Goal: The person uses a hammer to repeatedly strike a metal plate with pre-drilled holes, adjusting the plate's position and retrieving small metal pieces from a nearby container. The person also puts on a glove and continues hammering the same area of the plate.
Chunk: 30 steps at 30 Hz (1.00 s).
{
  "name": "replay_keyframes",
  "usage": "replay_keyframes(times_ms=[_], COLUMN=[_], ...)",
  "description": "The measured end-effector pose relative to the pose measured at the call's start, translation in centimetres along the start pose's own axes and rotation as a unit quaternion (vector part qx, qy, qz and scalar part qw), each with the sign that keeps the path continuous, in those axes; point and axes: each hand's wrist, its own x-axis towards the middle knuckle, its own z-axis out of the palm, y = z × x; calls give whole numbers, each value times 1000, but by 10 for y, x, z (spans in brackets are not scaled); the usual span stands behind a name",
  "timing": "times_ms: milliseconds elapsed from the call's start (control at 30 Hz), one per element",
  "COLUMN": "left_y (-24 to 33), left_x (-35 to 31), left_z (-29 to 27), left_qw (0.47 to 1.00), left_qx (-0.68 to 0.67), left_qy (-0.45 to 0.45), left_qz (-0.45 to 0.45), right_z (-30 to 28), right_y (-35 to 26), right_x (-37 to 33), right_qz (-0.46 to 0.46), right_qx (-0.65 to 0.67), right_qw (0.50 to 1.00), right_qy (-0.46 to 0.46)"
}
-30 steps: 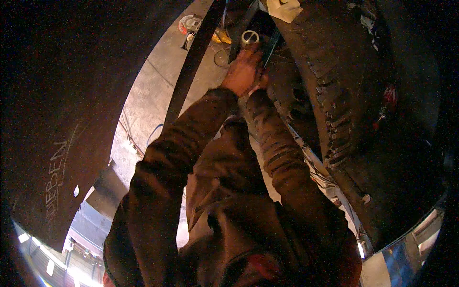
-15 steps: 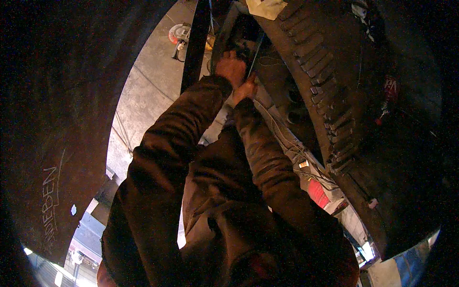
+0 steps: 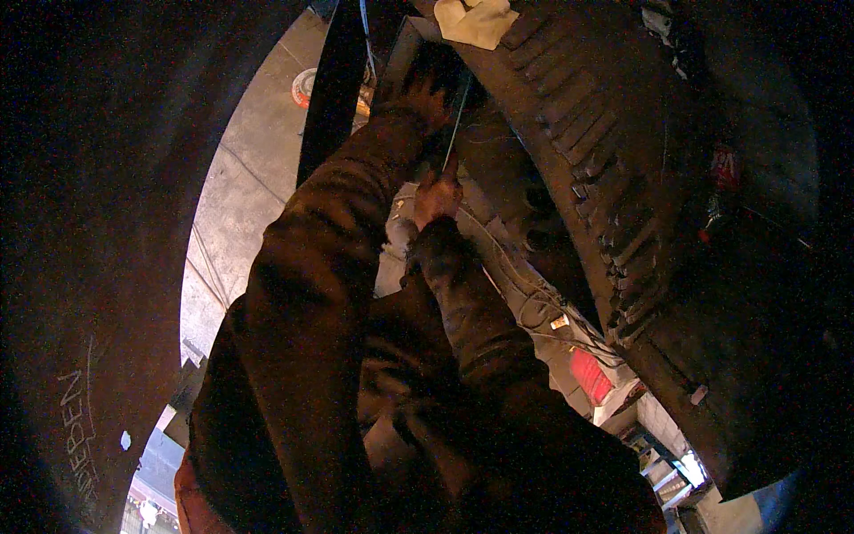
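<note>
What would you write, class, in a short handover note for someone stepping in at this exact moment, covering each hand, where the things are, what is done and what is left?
Left hand: raised high at the dark metal part near the top; its grip is too shadowed to read.
Right hand: lower, fingers closed on the bottom end of a thin rod that runs up towards the left hand.
Nearby: a pale rag lies on top of the ribbed curved metal body on the right; loose cables hang below.
Done: the rod is in hand and up at the work spot.
Left: cannot tell; the rod's upper end is in shadow.
</note>
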Motion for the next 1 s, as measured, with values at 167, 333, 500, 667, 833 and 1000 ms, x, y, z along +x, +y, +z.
replay_keyframes(times_ms=[167,333,500,667,833,1000], left_y=[1,6,-15,-17,-12,-10], left_x=[-2,-26,19,58,55,-7], left_z=[44,-14,21,13,-4,-1], left_qw=[983,992,966,973,992,983], left_qx=[-118,49,-84,-91,-51,11], left_qy=[9,-65,243,205,118,113], left_qz=[-143,100,-26,-48,8,141], right_z=[10,30,1,20,36,3], right_y=[2,16,-3,21,31,-20], right_x=[4,1,-1,-5,1,11], right_qz=[4,13,20,20,40,93], right_qx=[-17,-59,24,-24,-46,-11], right_qw=[999,995,999,999,997,995], right_qy=[42,81,-30,-10,37,18])
